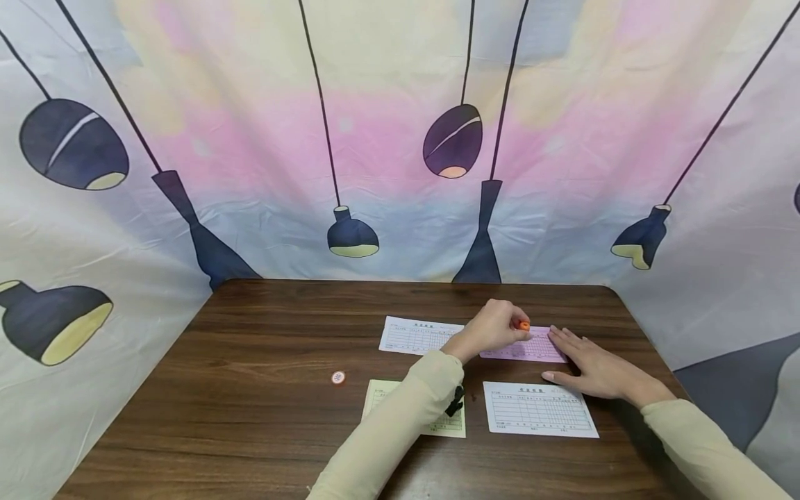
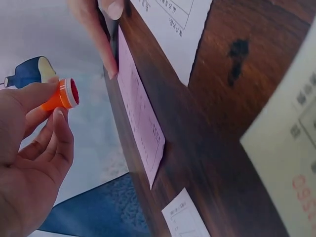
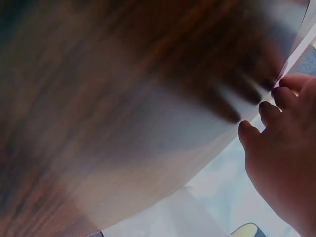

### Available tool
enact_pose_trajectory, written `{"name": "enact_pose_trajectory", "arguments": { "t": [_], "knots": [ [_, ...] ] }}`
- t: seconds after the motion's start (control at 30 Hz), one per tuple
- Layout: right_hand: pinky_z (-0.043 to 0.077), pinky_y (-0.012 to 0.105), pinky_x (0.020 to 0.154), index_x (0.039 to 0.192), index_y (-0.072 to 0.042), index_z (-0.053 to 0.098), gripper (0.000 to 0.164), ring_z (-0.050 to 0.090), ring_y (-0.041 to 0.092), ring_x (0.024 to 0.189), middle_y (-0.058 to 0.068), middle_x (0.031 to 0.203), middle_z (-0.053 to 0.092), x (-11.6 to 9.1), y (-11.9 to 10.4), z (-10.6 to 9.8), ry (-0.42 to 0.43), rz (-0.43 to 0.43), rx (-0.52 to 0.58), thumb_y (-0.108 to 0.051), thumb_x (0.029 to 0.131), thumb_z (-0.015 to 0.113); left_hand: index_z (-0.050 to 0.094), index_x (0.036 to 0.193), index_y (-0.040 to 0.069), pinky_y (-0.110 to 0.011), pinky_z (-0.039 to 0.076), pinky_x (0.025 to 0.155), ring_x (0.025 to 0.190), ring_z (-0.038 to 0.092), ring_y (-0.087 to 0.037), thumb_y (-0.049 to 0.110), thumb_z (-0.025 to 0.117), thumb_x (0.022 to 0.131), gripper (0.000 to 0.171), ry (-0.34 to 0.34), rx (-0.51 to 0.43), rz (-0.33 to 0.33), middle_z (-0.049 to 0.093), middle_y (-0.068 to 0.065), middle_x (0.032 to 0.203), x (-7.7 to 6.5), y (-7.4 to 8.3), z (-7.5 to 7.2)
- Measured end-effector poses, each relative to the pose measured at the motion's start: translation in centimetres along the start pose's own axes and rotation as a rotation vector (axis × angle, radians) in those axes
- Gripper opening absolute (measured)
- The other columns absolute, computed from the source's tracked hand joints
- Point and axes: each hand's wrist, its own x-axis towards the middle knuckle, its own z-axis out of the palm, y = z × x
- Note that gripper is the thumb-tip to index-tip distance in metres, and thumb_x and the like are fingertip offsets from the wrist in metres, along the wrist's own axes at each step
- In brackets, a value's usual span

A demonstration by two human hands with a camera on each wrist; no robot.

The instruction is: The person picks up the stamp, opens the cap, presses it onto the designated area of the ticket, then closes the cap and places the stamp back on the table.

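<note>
Cream sleeve crosses yellow slip; left hand pinches orange stamp

Leftmost on the brown table, a small round disc lies apart from the papers. Next comes the yellow slip, partly hidden by the sleeve; beyond it, toward the table's far edge, lies an upper white slip, its right end behind the left hand. That hand's thumb and fingers are clamped on the stamp, lifted clear of the paper near the pink slip, its red end bare. Nearer than the pink slip lies a lower white slip. Furthest right, near the table's right edge, the right hand touches the pink slip's right end, fingers stretched out, thumb spread apart.
</note>
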Motion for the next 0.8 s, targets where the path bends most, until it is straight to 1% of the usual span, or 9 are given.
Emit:
{"name": "enact_pose_trajectory", "arguments": {
  "t": [0.17, 0.33, 0.4, 0.63, 0.8],
  "knots": [
    [0.027, 0.071, 0.122, 0.163, -0.001, 0.032, 0.099, 0.029, 0.053, 0.155, 0.029, 0.168, 0.031, 0.1, -0.1, -0.4, -0.028, 0.015, 0.030, -0.070, 0.097, 0.058, 0.079, 0.121, 0.010, -0.008, 0.048, 0.072, 0.082, 0.065, 0.003, 0.023, 0.077, 0.098, 0.027, -0.010, -0.012, -0.012, 0.081, 0.003, 0.107, 0.7, 0.1, 0.9],
    [0.025, 0.072, 0.122, 0.163, 0.000, 0.032, 0.099, 0.027, 0.053, 0.156, 0.030, 0.169, 0.029, 0.3, -0.4, -0.6, -0.054, 0.012, 0.044, -0.069, 0.097, 0.059, 0.081, 0.118, 0.011, -0.007, 0.047, 0.070, 0.078, 0.064, 0.004, 0.023, 0.079, 0.096, 0.025, -0.001, -0.013, -0.031, 0.081, 0.004, 0.102, 1.4, 0.3, 1.8],
    [0.025, 0.072, 0.123, 0.163, 0.000, 0.032, 0.098, 0.027, 0.052, 0.157, 0.029, 0.169, 0.029, 0.3, -0.5, -0.6, -0.056, 0.012, 0.042, -0.068, 0.097, 0.059, 0.082, 0.116, 0.012, -0.008, 0.047, 0.069, 0.077, 0.064, 0.004, 0.024, 0.080, 0.095, 0.024, 0.010, -0.007, -0.041, 0.081, 0.004, 0.100, 1.6, 0.5, 2.2],
    [0.026, 0.071, 0.123, 0.164, -0.002, 0.031, 0.097, 0.028, 0.051, 0.157, 0.028, 0.169, 0.029, 0.2, -0.3, -0.2, -0.046, -0.006, 0.030, -0.068, 0.098, 0.059, 0.082, 0.113, 0.017, -0.009, 0.048, 0.066, 0.075, 0.064, 0.005, 0.029, 0.080, 0.095, 0.021, 0.022, 0.011, -0.106, 0.080, 0.008, 0.096, 2.3, 0.9, 4.1],
    [0.025, 0.072, 0.122, 0.164, -0.003, 0.031, 0.096, 0.028, 0.051, 0.156, 0.028, 0.170, 0.028, 0.2, -0.1, -0.1, -0.042, -0.012, 0.018, -0.068, 0.098, 0.058, 0.083, 0.110, 0.018, -0.009, 0.047, 0.065, 0.074, 0.063, 0.005, 0.030, 0.081, 0.095, 0.020, 0.042, 0.036, -0.112, 0.080, 0.010, 0.094, 2.6, 1.3, 4.6]
  ]
}}
